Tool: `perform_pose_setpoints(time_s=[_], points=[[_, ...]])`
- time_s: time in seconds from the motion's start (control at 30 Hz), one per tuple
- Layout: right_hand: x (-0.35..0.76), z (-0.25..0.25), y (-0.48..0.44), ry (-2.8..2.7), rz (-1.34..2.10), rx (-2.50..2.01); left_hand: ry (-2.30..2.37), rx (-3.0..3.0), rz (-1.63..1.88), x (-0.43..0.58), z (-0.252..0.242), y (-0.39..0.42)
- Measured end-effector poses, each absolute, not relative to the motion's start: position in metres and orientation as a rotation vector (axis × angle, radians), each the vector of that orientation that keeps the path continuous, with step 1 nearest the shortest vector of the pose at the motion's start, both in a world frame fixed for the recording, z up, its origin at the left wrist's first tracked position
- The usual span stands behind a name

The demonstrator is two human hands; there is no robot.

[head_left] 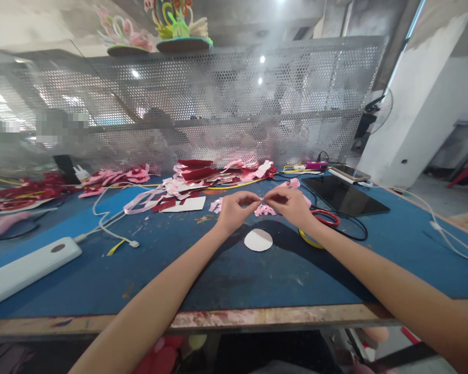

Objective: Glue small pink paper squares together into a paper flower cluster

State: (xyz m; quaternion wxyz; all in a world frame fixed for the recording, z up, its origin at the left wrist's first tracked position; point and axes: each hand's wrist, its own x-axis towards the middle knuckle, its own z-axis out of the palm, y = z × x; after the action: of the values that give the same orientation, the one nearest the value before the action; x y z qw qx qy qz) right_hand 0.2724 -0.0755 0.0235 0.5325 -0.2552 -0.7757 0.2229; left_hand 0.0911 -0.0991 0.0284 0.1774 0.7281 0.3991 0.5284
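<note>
My left hand (237, 209) and my right hand (289, 205) meet fingertip to fingertip above the blue table (226, 275). Both are pinched closed around something tiny and pale between them, too small to name. Just below, a white oval disc (258, 240) lies flat on the table. Small pink pieces (264, 210) are heaped behind the fingers, partly hidden by my hands. A pink roll (294, 183) shows behind my right hand.
Pink and red scraps (195, 174) are piled at the back by a perforated metal screen (218, 98). A white power strip (31, 270) and cable lie left. To the right are a black tablet (345, 195), a red tape ring (327, 217), a yellow ring (310, 240) and a phone (350, 173).
</note>
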Motion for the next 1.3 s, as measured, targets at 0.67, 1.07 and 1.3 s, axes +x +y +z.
perform_pose_setpoints(time_s=[0.67,1.07,1.3], points=[[0.2712,0.0229,-0.0799,-1.819,0.560,-0.605,1.087,2.012,1.550,0.0956,0.0290,-0.1007],[0.2667,0.0178,-0.0756,-1.721,0.654,-0.578,1.051,2.016,1.563,0.0958,0.0286,-0.1016],[0.2656,0.0179,-0.0772,-1.835,0.514,-0.537,1.108,2.136,1.494,0.0962,0.0334,-0.1063]])
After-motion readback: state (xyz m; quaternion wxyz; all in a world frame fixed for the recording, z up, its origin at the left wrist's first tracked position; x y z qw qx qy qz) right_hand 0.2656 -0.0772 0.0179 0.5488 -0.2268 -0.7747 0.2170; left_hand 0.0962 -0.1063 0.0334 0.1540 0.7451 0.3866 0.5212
